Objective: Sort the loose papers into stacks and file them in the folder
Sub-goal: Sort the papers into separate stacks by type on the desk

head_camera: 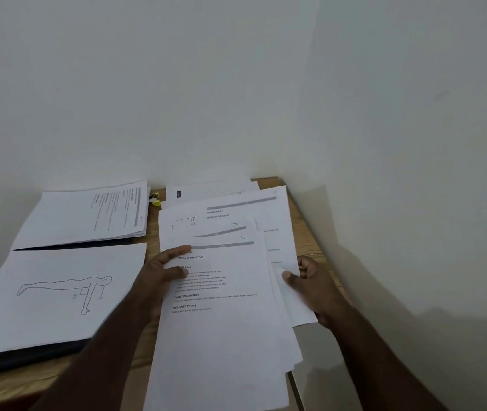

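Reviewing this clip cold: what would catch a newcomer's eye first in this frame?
First, the fanned pile of loose white printed sheets on the right of the wooden desk, with the left hand resting on the top page and the right hand gripping the pile's right edge. Next, the open dark folder on the left, showing a line drawing of a figure in a push-up pose on its near page.
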